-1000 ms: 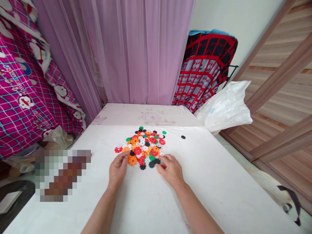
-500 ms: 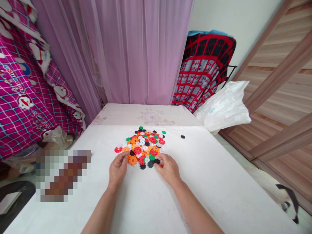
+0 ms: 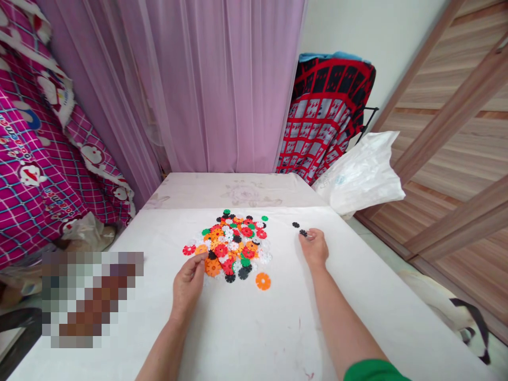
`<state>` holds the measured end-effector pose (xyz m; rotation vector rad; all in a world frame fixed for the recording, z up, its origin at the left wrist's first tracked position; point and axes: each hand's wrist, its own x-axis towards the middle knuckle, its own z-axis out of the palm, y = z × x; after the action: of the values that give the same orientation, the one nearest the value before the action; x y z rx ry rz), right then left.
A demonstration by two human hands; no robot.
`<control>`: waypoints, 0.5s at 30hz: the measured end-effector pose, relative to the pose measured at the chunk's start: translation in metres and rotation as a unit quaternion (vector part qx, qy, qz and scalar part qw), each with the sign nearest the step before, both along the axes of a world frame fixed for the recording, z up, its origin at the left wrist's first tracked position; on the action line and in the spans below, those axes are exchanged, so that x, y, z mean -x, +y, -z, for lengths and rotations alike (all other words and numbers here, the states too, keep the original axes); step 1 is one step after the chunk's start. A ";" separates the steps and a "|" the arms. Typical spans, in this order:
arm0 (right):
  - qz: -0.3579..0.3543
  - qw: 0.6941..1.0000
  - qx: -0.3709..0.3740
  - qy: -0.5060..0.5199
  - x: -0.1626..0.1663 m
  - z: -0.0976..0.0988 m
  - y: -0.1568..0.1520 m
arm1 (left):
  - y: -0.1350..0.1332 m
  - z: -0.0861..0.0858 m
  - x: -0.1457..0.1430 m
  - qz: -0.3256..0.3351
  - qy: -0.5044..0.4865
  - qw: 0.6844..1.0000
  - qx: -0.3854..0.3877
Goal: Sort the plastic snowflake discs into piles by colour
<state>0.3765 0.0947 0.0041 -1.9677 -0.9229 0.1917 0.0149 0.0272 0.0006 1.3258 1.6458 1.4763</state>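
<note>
Right hand [image 3: 316, 248]: pinching one black disc [image 3: 303, 233] over the worktop [image 3: 246, 328], just beside a second black disc [image 3: 296, 225]. Left hand [image 3: 187, 283]: at the mixed pile [image 3: 234, 238] (whether gripping, I cannot tell). Step, seemingly: setting black apart; next calls for a clean release.

Pretty cosy room tbh. Big mauve curtain [image 3: 214, 90] hangs across the back, with a plain pale wall [image 3: 365, 26] to its right. Then you've got wood-grain panelled doors [image 3: 456, 132] down the right side and a strip of light floor [image 3: 391, 259] below them. White-covered table [image 3: 254, 344] in the middle, floral-patterned at the far end. Light's soft and fairly even.
</note>
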 end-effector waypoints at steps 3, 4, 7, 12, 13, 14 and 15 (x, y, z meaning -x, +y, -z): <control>-0.021 1.000 0.013 -0.019 -0.009 0.001 0.021 | -0.001 -0.002 0.001 -0.001 0.007 1.000 0.007; -0.028 0.999 0.017 -0.024 -0.010 0.001 0.027 | -0.001 -0.003 0.001 0.002 0.010 1.000 0.006; -0.048 0.998 0.025 -0.026 -0.013 0.003 0.041 | -0.003 -0.004 0.001 0.005 0.022 1.000 0.006; -0.062 0.996 0.045 -0.041 -0.016 0.004 0.051 | -0.004 -0.006 -0.001 0.000 0.029 0.999 0.019; -0.064 0.996 0.051 -0.045 -0.016 0.004 0.051 | -0.004 -0.005 -0.001 0.000 0.030 0.999 0.019; -0.065 0.995 0.056 -0.047 -0.016 0.004 0.051 | -0.003 -0.005 -0.001 0.001 0.030 0.999 0.018; -0.066 0.995 0.059 -0.049 -0.016 0.004 0.051 | -0.003 -0.005 -0.001 0.001 0.030 0.999 0.017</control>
<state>0.3922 0.1460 0.0003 -2.0399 -1.1302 0.2325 0.0157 0.0238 0.0059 1.3640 1.6985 1.4135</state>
